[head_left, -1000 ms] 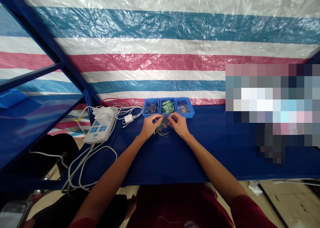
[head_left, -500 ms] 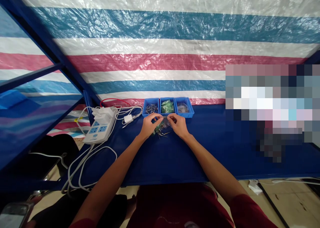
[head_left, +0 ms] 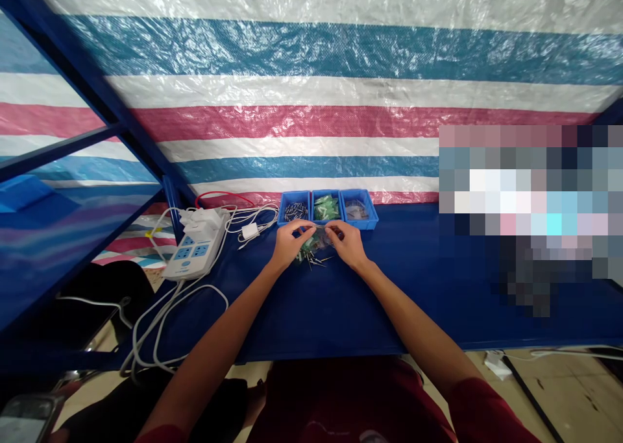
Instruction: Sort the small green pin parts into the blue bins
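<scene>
My left hand point(head_left: 293, 240) and my right hand point(head_left: 346, 240) face each other just in front of three blue bins. Thumb and fingers of both are closed, pinching a small clear plastic piece point(head_left: 320, 227) stretched between them; it looks like a little bag, but details are too small to tell. Under and between the hands lies a small pile of green pieces point(head_left: 304, 253), clear plastic and thin dark and silvery pins point(head_left: 315, 259). The left bin point(head_left: 294, 194) has many small dark and metallic parts, the middle bin point(head_left: 326, 193) green packets, the right bin point(head_left: 370, 224) clear plastic pieces.
A white power strip point(head_left: 187, 266) with plugs and looping white cables point(head_left: 160, 313) occupies the table's left side, beside a white adapter point(head_left: 250, 231). Striped sheeting point(head_left: 302, 119) hangs behind the blue table point(head_left: 331, 320). The right side is pixelated. A phone point(head_left: 26, 417) shows at lower left.
Both hands stay nearly in place, still pinching; the fingertips and the clear plastic between them have shifted very slightly.
</scene>
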{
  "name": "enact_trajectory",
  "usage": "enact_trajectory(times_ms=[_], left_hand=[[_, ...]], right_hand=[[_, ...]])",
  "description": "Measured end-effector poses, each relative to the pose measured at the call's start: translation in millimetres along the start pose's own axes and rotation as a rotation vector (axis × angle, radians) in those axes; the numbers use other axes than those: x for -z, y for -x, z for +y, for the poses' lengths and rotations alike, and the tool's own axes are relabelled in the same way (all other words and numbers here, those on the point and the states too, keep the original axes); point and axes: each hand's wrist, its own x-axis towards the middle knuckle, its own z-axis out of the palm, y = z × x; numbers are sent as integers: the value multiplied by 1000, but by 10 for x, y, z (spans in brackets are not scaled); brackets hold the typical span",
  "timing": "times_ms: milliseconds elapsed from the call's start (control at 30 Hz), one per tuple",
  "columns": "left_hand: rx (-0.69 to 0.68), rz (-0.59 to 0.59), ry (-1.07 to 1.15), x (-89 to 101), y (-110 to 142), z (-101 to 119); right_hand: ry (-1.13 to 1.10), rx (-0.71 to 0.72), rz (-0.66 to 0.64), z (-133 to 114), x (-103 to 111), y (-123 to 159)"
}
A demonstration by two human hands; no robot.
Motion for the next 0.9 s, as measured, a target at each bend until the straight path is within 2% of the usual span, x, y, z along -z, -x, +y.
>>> enact_trajectory(times_ms=[167, 600, 900], left_hand=[[-20, 13, 18, -5, 1, -17], [-25, 18, 48, -19, 17, -14], [41, -13, 26, -12, 19, -8]], right_hand=[[40, 65, 34, -24, 15, 6], [46, 115, 23, -14, 4, 12], [69, 98, -1, 14, -1, 10]])
